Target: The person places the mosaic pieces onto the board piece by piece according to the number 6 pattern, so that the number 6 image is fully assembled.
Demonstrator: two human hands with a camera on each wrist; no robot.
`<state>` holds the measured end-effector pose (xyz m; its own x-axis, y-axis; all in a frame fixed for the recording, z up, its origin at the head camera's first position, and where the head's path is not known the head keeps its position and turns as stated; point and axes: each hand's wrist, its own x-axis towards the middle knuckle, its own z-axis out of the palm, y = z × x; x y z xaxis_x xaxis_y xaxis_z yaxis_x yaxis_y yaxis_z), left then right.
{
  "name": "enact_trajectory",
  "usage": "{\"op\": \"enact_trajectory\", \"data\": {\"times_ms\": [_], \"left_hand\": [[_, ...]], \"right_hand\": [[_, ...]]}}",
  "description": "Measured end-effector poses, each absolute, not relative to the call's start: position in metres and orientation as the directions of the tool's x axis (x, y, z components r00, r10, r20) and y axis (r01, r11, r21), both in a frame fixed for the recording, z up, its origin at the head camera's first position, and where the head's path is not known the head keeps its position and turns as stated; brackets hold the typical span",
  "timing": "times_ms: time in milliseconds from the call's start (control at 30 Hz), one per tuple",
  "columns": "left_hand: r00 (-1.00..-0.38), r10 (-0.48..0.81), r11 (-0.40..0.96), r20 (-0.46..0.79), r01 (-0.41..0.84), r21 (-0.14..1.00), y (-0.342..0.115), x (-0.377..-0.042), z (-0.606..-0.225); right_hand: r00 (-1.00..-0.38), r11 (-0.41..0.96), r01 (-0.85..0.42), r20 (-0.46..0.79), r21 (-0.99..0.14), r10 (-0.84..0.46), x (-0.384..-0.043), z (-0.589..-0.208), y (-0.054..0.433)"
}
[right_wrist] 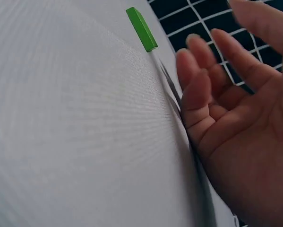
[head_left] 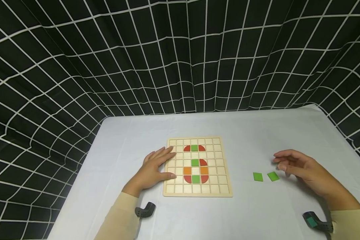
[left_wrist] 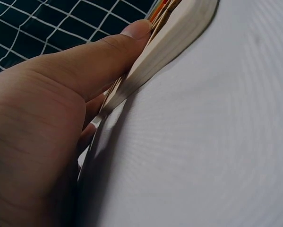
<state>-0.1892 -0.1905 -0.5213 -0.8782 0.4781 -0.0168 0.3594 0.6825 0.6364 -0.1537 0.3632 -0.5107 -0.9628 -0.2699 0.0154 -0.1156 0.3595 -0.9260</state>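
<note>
A wooden grid board [head_left: 213, 190] lies flat on the white table, with red quarter-round tiles [head_left: 187, 148], green square tiles [head_left: 195, 162] and orange square tiles [head_left: 187, 171] set in its middle columns. My left hand [head_left: 151, 170] rests on the board's left edge with fingers spread. In the left wrist view its thumb [left_wrist: 137, 29] touches the rim. To the right of the board, two loose green square tiles [head_left: 258, 177] lie on the cloth. My right hand [head_left: 306, 170] is beside them, fingers loosely bent, holding nothing. One green tile [right_wrist: 142, 29] shows in the right wrist view.
A white cloth covers the table [head_left: 243, 213]. Black curtains with a white grid [head_left: 192, 60] hang behind it and at both sides. Dark wrist-worn devices [head_left: 145, 210] sit at both sleeves.
</note>
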Motion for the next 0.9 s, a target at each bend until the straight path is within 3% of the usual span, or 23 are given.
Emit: {"op": "enact_trajectory", "data": {"times_ms": [333, 633, 900], "left_hand": [[-0.880, 0.475, 0.683, -0.013, 0.359, 0.636, -0.1915, -0.1899, -0.5227], [-0.879, 0.477, 0.679, 0.000, 0.368, 0.635, -0.1922, -0.1906, -0.5242], [-0.878, 0.478, 0.676, 0.001, 0.369, 0.638, -0.1925, -0.1911, -0.5261]], "right_hand": [[-0.946, 0.480, -0.100, -0.067, -0.871, -0.318, -0.1531, -0.5150, 0.3663], [-0.922, 0.564, -0.283, 0.058, -0.776, -0.383, -0.1522, -0.5152, 0.3620], [-0.927, 0.623, -0.286, 0.046, -0.728, -0.372, -0.1519, -0.5109, 0.3575]]}}
